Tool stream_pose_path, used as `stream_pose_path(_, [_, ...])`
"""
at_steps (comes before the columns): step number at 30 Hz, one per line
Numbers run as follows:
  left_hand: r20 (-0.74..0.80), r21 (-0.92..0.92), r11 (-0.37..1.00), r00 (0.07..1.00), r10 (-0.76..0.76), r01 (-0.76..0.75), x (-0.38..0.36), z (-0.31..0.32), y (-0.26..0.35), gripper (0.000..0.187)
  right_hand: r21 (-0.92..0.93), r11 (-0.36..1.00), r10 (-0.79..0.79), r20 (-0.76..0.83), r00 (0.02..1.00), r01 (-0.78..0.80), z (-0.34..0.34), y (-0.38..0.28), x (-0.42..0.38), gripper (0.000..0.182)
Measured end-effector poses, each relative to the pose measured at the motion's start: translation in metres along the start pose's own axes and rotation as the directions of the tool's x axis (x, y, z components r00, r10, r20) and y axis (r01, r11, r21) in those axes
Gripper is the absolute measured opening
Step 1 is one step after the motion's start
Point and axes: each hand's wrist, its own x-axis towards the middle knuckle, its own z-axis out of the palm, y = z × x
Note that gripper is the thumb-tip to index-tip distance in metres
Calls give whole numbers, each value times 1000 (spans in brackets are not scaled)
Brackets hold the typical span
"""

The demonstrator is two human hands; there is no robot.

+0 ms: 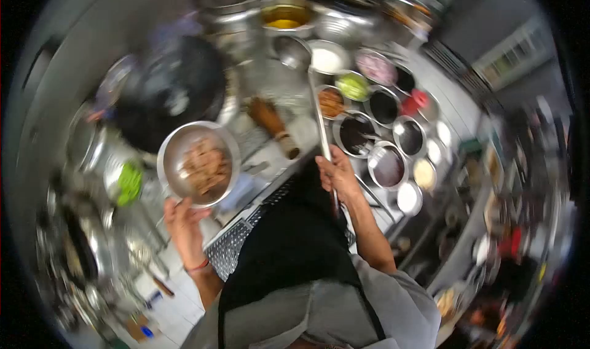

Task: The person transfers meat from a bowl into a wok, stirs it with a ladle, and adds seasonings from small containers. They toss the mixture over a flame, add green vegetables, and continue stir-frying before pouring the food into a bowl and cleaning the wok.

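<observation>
My left hand grips the near rim of a round metal bowl. Pale brown meat pieces lie in that bowl, which is tilted a little toward me. Wrapped round the long handle of a ladle is my right hand; the ladle's round head is at the far end, beside a bowl of white stuff. A big dark wok sits just beyond the meat bowl. Between my hands lies a brown brush-like tool on the metal counter. The picture is blurred by motion.
Several bowls of sauces and seasonings crowd the right, among them chopped green stuff and pink slices. A pot of yellow oil stands at the back. Leafy greens sit at left. More kitchenware lines the far right.
</observation>
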Motion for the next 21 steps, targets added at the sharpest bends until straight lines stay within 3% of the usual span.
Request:
stream_pose_path(2, [-86,-9,999,996,-36,35,12,-7,0,26,36,995,-93,-113,989,98,-8,-20,-37,31])
stream_pose_path(5, [32,-12,999,999,-37,37,32,-19,0,24,-27,971,-232,-342,910,237,-32,-27,-89,35])
stream_pose_path(9, [68,-9,1000,998,11,-10,38,-14,6,21,-170,970,-242,-612,753,174,-53,-32,-147,31])
stream_pose_path(13, [63,67,997,997,34,-38,37,0,11,19,-188,979,-188,-653,734,83,-82,-6,-160,44])
stream_pose_path(15, [54,70,997,998,20,-24,41,0,10,19,-159,987,-126,-724,678,14,-85,2,-159,43])
stream_pose_path(21, [53,82,995,997,49,-54,45,-2,13,15,-142,989,-125,-706,697,33,-93,13,-152,29])
